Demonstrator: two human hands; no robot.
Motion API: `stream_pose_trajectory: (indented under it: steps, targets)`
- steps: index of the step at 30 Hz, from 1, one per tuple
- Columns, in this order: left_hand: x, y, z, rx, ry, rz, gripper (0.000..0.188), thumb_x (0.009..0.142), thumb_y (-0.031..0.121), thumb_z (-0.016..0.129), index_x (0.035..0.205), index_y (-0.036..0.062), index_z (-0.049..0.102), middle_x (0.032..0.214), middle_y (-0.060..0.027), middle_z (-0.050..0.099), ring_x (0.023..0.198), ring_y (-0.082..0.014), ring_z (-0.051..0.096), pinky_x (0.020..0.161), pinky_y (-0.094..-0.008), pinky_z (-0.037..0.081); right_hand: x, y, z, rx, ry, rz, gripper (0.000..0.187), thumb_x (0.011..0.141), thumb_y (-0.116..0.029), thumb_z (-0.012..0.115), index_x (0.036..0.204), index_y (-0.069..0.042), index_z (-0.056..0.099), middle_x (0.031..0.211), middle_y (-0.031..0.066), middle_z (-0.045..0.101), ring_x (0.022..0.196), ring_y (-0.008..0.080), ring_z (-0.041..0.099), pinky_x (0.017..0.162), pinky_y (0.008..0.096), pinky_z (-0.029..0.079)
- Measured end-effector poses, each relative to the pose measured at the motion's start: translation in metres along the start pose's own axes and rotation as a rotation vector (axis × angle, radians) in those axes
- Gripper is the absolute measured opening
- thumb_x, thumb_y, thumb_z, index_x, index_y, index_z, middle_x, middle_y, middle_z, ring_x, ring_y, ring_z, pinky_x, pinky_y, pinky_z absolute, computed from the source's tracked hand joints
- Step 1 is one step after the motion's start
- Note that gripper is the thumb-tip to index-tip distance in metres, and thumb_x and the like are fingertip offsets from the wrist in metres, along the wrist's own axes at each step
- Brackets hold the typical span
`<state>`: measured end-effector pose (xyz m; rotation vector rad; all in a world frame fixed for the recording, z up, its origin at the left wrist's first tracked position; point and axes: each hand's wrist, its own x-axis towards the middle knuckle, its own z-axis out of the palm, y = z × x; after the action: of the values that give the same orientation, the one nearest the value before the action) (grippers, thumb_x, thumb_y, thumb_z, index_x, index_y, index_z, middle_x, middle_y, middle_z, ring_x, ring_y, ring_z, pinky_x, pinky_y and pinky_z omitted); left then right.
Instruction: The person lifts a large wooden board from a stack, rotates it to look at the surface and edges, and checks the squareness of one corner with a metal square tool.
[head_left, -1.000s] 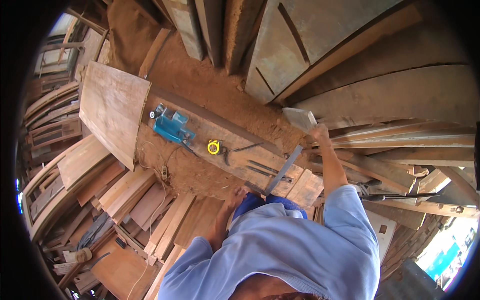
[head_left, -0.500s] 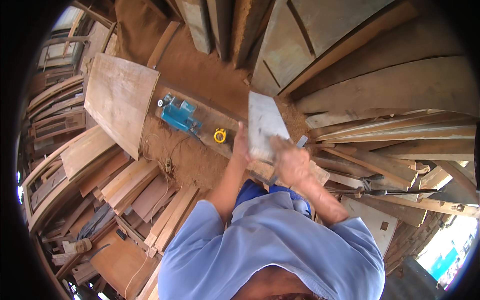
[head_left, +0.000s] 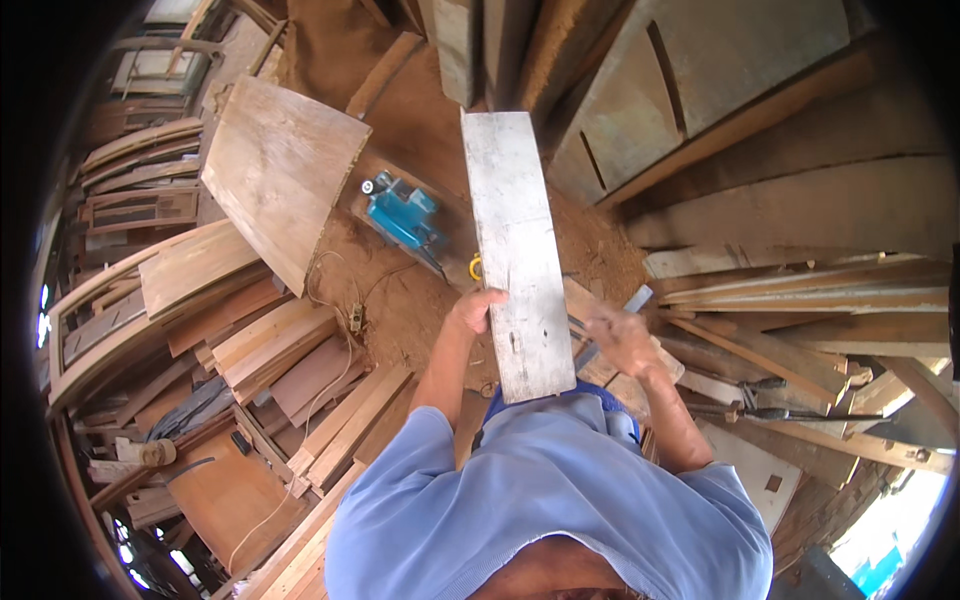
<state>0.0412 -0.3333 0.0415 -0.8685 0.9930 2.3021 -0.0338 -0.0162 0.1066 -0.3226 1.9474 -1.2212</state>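
Note:
A long, whitish wooden board [head_left: 520,230] lies in front of me, its near end against my waist. My left hand [head_left: 474,309] grips its left edge, thumb on the upper face and the other fingers hidden beneath. Just off the board's right edge is my right hand [head_left: 625,342], its fingers smeared by motion. A metal strip [head_left: 638,299], perhaps part of a square, shows by that hand above the wooden bench [head_left: 590,300]. Left of the board sits a blue power planer [head_left: 403,215]. A yellow ring-shaped thing [head_left: 475,266], perhaps a tape roll, is partly covered by the board.
A wide plywood sheet [head_left: 285,170] stands beyond the planer at the left. Stacked planks [head_left: 275,350] fill the left side, with a thin cable [head_left: 345,370] running past them. Large panels [head_left: 720,90] and long boards [head_left: 800,285] lean at the right. Sawdust covers the ground [head_left: 400,330].
The board has swung from a raised, foreshortened tilt to lying lengthwise toward me, showing its broad face. My right hand has moved off it to the right; my left still holds its edge.

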Motion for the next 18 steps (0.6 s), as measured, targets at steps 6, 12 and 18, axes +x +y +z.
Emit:
stream_pose_trajectory:
  steps: [6,12,18]
  targets:
    - [-0.036,-0.001,-0.023,0.175,0.034,0.101,0.075,0.07,0.004,0.075,0.141,-0.0041,0.051,0.137,-0.016,0.061,0.126,-0.0299,0.057,0.111,-0.0431,0.04,0.033,0.022,-0.047,0.07,0.279,-0.005,0.049,0.097,-0.027,0.064,0.132,0.006,0.057,0.128,0.0255,0.065,0.114,0.0337,0.066,0.097,0.0414,0.052]
    - [-0.073,-0.014,-0.036,0.424,-0.027,0.015,0.068,0.071,0.004,0.076,0.136,-0.0036,0.056,0.128,-0.0131,0.066,0.119,-0.0267,0.061,0.108,-0.0383,0.043,0.085,-0.019,-0.037,0.842,0.098,-0.068,0.081,0.091,-0.034,0.075,0.148,0.006,0.035,0.148,0.0272,0.045,0.138,0.0346,0.044,0.11,0.0468,0.042]
    - [-0.067,-0.015,-0.051,1.223,0.221,-0.355,0.06,0.071,0.012,0.079,0.127,-0.0015,0.064,0.119,-0.0159,0.071,0.111,-0.0261,0.067,0.099,-0.036,0.05,0.053,-0.055,0.022,1.195,0.016,-0.18,0.059,0.084,-0.026,0.084,0.133,-0.005,0.059,0.126,0.0047,0.066,0.119,0.0194,0.059,0.101,0.0389,0.047]
